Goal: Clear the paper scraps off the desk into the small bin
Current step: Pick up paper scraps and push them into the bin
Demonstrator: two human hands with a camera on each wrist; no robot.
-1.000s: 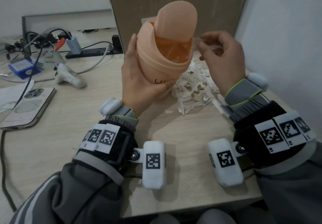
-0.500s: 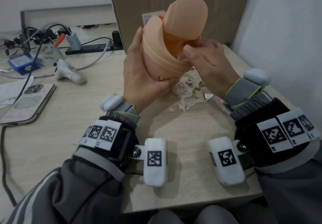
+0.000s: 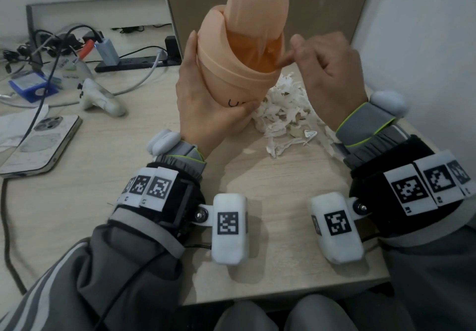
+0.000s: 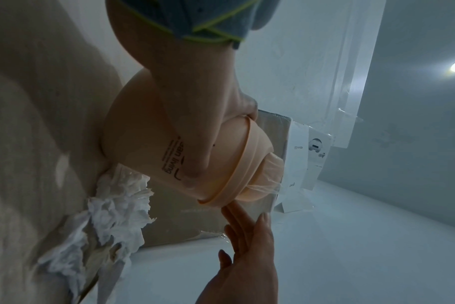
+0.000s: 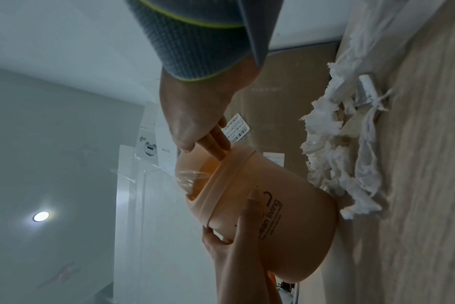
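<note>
From the head view, the left hand (image 3: pixel 206 99) wraps round the small bin (image 3: pixel 239 55) and holds it tilted, its base on the desk (image 3: pixel 103 176) beside the paper scraps (image 3: pixel 283 109). The right hand (image 3: pixel 329 73) hovers at the mouth, fingers loosely curled, fingertips (image 3: pixel 279 63) inside. The left wrist view shows the thumb pressed on the bin's side. The right wrist view shows straight fingers dipping in, holding nothing visible
</note>
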